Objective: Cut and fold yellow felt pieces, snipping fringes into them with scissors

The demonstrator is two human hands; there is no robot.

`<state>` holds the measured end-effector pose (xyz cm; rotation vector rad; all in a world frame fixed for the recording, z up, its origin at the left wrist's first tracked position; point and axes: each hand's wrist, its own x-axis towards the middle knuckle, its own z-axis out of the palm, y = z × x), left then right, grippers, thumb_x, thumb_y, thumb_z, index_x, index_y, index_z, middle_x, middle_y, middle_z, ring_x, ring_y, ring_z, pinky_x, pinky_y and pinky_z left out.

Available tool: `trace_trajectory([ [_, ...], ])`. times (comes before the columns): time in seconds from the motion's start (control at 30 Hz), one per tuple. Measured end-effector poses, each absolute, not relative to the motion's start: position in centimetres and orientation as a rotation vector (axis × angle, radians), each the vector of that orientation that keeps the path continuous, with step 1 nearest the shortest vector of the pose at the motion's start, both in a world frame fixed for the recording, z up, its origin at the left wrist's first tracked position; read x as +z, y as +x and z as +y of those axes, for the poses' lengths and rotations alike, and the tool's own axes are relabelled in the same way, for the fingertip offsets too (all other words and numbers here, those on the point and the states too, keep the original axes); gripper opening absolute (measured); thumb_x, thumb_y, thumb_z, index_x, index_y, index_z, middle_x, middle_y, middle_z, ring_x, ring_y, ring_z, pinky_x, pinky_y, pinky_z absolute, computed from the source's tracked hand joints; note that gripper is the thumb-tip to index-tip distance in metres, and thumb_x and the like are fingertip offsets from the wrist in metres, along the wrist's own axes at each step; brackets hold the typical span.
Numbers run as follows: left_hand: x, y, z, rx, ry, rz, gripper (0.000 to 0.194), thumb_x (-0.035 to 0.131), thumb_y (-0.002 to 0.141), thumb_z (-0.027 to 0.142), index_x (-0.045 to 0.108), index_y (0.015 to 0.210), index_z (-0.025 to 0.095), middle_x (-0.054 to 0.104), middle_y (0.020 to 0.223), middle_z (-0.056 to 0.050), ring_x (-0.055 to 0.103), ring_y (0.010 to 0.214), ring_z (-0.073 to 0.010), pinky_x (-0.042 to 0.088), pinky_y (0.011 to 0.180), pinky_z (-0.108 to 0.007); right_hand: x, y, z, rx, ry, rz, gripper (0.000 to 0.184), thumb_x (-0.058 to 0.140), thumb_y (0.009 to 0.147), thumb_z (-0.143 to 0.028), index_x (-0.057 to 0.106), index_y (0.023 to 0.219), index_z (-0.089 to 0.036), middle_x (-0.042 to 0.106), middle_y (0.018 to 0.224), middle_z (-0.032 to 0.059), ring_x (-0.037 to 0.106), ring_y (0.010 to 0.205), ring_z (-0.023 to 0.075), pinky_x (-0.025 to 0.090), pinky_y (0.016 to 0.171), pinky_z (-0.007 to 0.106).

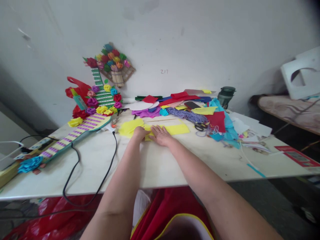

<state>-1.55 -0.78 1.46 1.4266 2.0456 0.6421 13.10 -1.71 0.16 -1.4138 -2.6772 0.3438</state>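
Observation:
A strip of yellow crepe paper [178, 129] lies flat on the table, stretching to the right from under my hands. My right hand [160, 135] rests on it palm down with its fingers spread. Close beside it, my left hand [141, 132] is curled at the paper's edge, its fingertips mostly hidden. A wider piece of yellow crepe paper [130, 126] sticks out to the left of that hand. Black-handled scissors [200, 126] lie to the right of the strip.
A hot glue gun [110, 127] with a black cord is at left, near a guitar-shaped craft [72, 136] trimmed with paper flowers. Behind are coloured paper sheets [180, 97] and purple yarn [186, 114]. A dark bottle [226, 96] stands at back right, beyond blue crepe paper [228, 128].

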Motion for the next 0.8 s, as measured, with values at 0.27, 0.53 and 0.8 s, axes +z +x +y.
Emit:
trace_trajectory([
  [0.27, 3.6, -1.9, -2.5, 0.432, 1.532, 2.277, 0.021, 0.063, 0.071, 0.039, 0.061, 0.069, 0.019, 0.067, 0.070, -0.010, 0.064, 0.084, -0.0257, 0.046, 0.070, -0.030, 0.3, 13.1, -1.8, 0.317, -1.405, -2.700, 0.073, 0.012, 0.089, -0.056, 0.014, 0.148, -0.014, 0.009, 0.155, 0.0039, 0.002, 0.142, 0.0258, -0.002, 0.111, 0.052],
  [0.53, 2.5, 2.1, -3.1, 1.075, 1.806, 1.881, 0.055, 0.043, 0.085, 0.049, 0.048, 0.126, 0.013, 0.056, 0.127, -0.015, 0.051, 0.118, -0.0241, 0.037, 0.097, -0.032, -0.3, 12.5, -1.2, 0.211, -1.413, -2.715, 0.066, 0.028, 0.088, -0.048, 0.019, 0.147, -0.021, 0.014, 0.154, 0.0060, 0.006, 0.142, 0.0284, 0.003, 0.110, 0.056],
  [0.8, 0.9, 3.6, -2.6, 0.517, 2.017, 1.871, 0.060, 0.018, 0.092, 0.050, 0.032, 0.142, 0.019, 0.023, 0.151, -0.007, 0.010, 0.141, -0.0221, 0.012, 0.113, -0.038, -1.6, 12.3, -0.1, 0.146, -1.336, -2.694, 0.075, 0.039, 0.084, -0.052, 0.012, 0.148, -0.026, 0.005, 0.155, 0.0016, 0.006, 0.142, 0.0277, 0.002, 0.111, 0.054],
])
